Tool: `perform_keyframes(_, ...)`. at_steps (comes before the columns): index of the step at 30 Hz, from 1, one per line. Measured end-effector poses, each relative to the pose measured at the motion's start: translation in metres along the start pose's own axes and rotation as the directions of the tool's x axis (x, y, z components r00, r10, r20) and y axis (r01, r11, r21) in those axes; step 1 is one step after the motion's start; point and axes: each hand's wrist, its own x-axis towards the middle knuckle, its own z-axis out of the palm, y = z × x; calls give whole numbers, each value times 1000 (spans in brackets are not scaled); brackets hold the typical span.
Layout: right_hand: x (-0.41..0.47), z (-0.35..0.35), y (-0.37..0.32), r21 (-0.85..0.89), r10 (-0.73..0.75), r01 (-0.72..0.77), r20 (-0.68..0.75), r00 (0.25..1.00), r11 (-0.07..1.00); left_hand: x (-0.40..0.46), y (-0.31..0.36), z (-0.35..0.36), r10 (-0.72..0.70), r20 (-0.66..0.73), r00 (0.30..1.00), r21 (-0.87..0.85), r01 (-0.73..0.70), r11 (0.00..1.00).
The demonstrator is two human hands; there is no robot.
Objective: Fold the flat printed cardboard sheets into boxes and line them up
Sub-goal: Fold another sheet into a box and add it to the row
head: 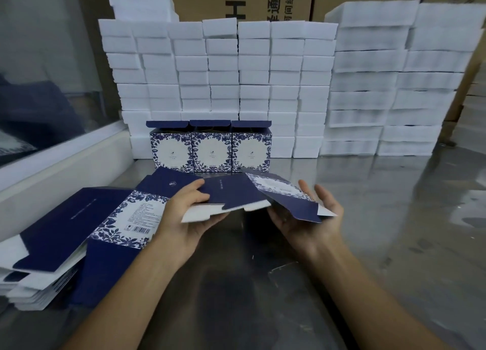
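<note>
A flat navy and white floral cardboard sheet (236,194) is held above the steel table between both hands. My left hand (184,215) grips its left part, thumb on the navy panel and fingers under the white flaps. My right hand (313,215) supports the sheet's floral right panel from below, fingers spread. Three folded boxes (210,150) stand side by side in a row behind, top flaps up. A stack of flat sheets (65,234) lies at the left.
Tall stacks of white foam blocks (223,68) fill the back, with more at the right (394,81). Brown cartons (263,0) stand behind them. A white ledge with a glass pane (52,165) borders the left. The steel table (394,218) is shiny.
</note>
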Motion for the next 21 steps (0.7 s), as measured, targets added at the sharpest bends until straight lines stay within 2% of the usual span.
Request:
perform_keyframes(3,-4,6,2,-91,-71,76,60,996,993,-1,-3,3,97,48,994,136,-103,985)
perform_keyframes(5,-5,9,0,-119,-83,94,92,992,988,-4,-4,3,104,146,984,250,-138,958)
perform_keyframes(8,-10,13,-9,-95,-72,81,91,993,992,-7,-1,1,40,278,960,302,-127,945)
perform_keyframes(10,-15,15,-17,-49,-51,55,75,996,997,-6,3,-4,14,266,964,301,-97,949)
perform_keyframes(12,-20,16,-21,-19,-35,36,52,998,999,-2,5,-11,-23,215,976,405,-68,912)
perform_keyframes(16,-25,20,-15,-47,-48,51,43,998,998,-1,-1,-15,-106,349,931,535,-105,838)
perform_keyframes(19,-28,24,-6,-130,-43,56,101,994,990,-2,-11,-13,-70,407,911,544,-180,820)
perform_keyframes(21,-27,24,4,-285,-74,133,209,975,949,-1,-17,-9,-10,381,924,541,-214,813)
